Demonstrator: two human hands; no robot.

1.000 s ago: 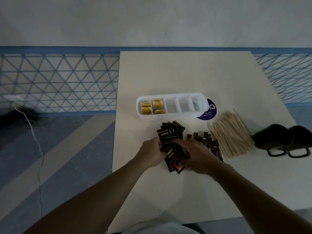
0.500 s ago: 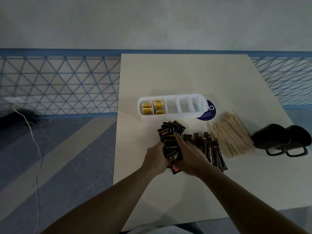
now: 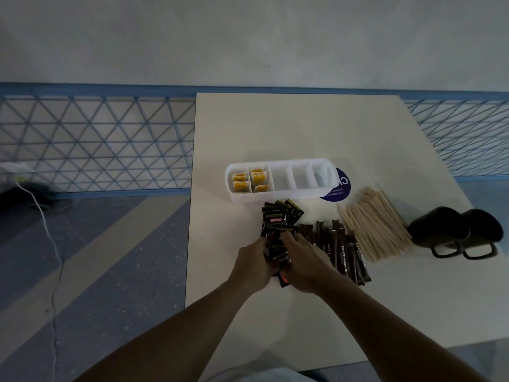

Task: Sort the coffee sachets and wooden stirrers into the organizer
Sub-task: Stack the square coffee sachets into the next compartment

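Near the middle of the pale tabletop, my left hand and right hand squeeze a bundle of black coffee sachets between them. My fingers are curled and clamped on its lower half. Its upper half fans out loose towards the white organizer just beyond.

The bundle looks uneven, and one sachet pokes out below my palms, so I judge a lift could let several slide free and scatter. The fanned top may be wider than one compartment and could catch on a divider or nudge the light organizer away. The two leftmost compartments hold yellow packets; the three to their right look empty.

Brown stick sachets lie touching my right hand and could be dragged along. Wooden stirrers sit in a heap beside them, near two dark mugs.
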